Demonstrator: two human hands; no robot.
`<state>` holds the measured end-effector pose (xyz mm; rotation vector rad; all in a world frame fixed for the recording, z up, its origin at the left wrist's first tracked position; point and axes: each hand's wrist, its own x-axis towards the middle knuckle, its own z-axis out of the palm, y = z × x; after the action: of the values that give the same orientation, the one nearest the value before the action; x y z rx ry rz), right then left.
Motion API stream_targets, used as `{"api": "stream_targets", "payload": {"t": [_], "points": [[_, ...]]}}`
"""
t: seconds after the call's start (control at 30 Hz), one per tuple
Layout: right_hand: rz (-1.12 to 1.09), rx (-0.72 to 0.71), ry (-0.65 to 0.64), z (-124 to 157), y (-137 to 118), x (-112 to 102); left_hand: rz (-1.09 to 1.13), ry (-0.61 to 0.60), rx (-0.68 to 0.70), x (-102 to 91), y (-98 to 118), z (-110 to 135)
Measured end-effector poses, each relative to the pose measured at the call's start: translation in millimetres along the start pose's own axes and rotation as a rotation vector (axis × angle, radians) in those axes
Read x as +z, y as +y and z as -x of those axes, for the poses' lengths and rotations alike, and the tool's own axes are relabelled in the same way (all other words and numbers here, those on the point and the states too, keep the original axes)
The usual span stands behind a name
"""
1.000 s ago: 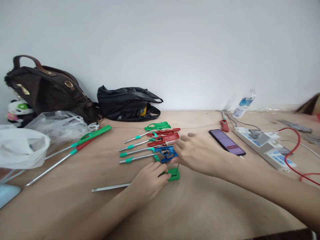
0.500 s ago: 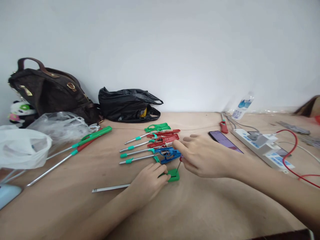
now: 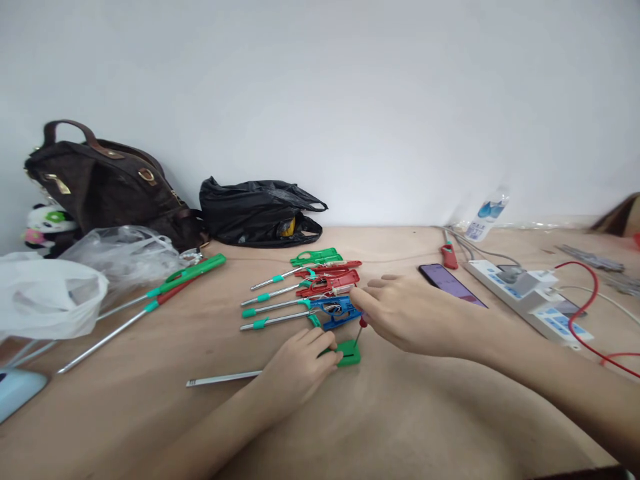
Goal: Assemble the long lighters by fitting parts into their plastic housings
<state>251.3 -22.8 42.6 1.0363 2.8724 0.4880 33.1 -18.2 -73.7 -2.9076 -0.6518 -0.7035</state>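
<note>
My left hand point(image 3: 303, 363) is closed around the handle of a green long-nosed lighter point(image 3: 349, 353), pressing it to the table. The lighter's metal tube point(image 3: 220, 379) sticks out to the left beneath my wrist. In my right hand point(image 3: 400, 313) is a small screwdriver point(image 3: 363, 323) with a red handle, held upright. Its tip meets the green handle near the right end. Just beyond lie several opened lighters: a blue one point(image 3: 334, 311), a red one point(image 3: 330, 284) with wires showing, and green handle pieces point(image 3: 316, 256) behind them.
Two more long lighters point(image 3: 193, 272) lie left beside plastic bags point(image 3: 50, 293). A backpack point(image 3: 115, 180) and black bag point(image 3: 260, 210) stand against the wall. On the right are a phone point(image 3: 450, 285), a power strip point(image 3: 530, 300) with cables, a bottle point(image 3: 487, 215) and a small red lighter point(image 3: 449, 256).
The whole view has shifted slightly. My left hand still holds the green lighter and my right hand keeps the screwdriver on it, with its grip hardly altered.
</note>
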Motion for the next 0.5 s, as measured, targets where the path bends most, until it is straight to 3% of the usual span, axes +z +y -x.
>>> {"api": "stream_targets", "payload": {"t": [0.17, 0.37, 0.5], "points": [[0.088, 0.017, 0.0, -4.2, -0.2, 5.1, 0.016, 0.016, 0.008, -0.1, -0.6, -0.6], [-0.017, 0.002, -0.018, 0.7, 1.1, -0.4, 0.015, 0.01, 0.006, 0.0, -0.6, -0.2], [0.068, -0.011, 0.016, -5.2, -0.4, 6.3, 0.01, 0.011, 0.005, 0.9, -0.5, 0.5]]}}
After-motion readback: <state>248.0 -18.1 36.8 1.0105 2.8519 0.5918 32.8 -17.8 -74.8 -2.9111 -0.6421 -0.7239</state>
